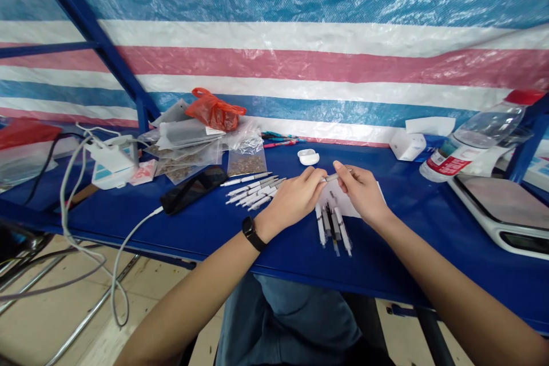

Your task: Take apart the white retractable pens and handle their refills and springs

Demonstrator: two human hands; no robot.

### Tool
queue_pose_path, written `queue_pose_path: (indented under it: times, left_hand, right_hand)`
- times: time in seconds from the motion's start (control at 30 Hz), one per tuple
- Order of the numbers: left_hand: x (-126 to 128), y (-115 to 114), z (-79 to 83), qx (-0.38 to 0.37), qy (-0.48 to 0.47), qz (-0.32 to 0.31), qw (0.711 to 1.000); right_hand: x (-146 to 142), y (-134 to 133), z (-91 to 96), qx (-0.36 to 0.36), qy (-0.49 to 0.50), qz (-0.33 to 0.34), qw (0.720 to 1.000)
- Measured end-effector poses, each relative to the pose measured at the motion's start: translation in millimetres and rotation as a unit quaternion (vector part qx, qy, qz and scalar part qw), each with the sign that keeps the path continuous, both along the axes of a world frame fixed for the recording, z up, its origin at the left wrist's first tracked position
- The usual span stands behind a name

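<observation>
Between my two hands, above a sheet of white paper (350, 203), is a slim grey pen (332, 177). My left hand (302, 191) is closed around its left end, and a black band circles that wrist. The fingers of my right hand (358, 186) pinch the other end. Below them on the blue table lie several pen parts: white barrels (321, 226), grey barrels (335, 223) and thin refills. A pile of white and grey pens (255, 191) rests left of my left hand.
A black phone (195, 189) with a cable, bags of brown bits (246, 160) and a red plastic bag (214, 110) are on the left. A white earbud case (308, 156) sits behind my hands. Right are a large bottle (472, 143) and a scale (501, 206).
</observation>
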State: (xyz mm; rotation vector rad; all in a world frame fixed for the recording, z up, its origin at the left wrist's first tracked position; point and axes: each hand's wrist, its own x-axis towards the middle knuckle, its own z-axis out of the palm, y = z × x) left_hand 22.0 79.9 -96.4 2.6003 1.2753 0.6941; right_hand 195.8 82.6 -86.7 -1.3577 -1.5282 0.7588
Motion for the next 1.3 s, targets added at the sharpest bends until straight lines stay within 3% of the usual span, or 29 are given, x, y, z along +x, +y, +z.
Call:
queue_pose_path:
  times: [0.13,0.27,0.37,0.5,0.63,0.83,1.0,1.17,1.3]
  left_hand:
    - [2,-2,-1.1,-0.133,-0.109,-0.052,0.984]
    - [-2,-1,3.1,-0.270,-0.267,-0.143,0.914]
    - [-3,-1,5.8,-0.298,-0.318,-0.140,0.889]
    - [-4,2,4.5,-0.262,-0.308,-0.109,0.908]
    - [-6,6,1.0,-0.241,-0.296,-0.095,0.919]
    - [-7,5,2.0,-0.181,-0.252,-0.081,0.947]
    - [-7,6,1.4,-0.160,-0.227,-0.064,0.959]
    - [-8,6,-0.8,-0.148,-0.209,-0.060,0.965]
    - [-8,7,-1.0,-0.140,-0.190,-0.051,0.970]
  right_hand:
    - [-2,-2,0.7,0.044,-0.006,0.002,0.999]
    - [-3,-3,4.9,0.098,0.013,0.051,0.994]
    - [0,-2,8.1,0.095,0.046,0.063,0.992]
    - [6,0,10.0,0.083,0.061,0.079,0.991]
    - [10,1,9.6,0.048,0.140,0.125,0.981]
    - [10,2,7.4,0.042,0.154,0.062,0.985]
    - [10,2,7.1,0.037,0.204,0.107,0.973]
    - [11,2,6.4,0.014,0.164,0.066,0.984]
    - [11,1,7.6,-0.004,0.206,0.093,0.974]
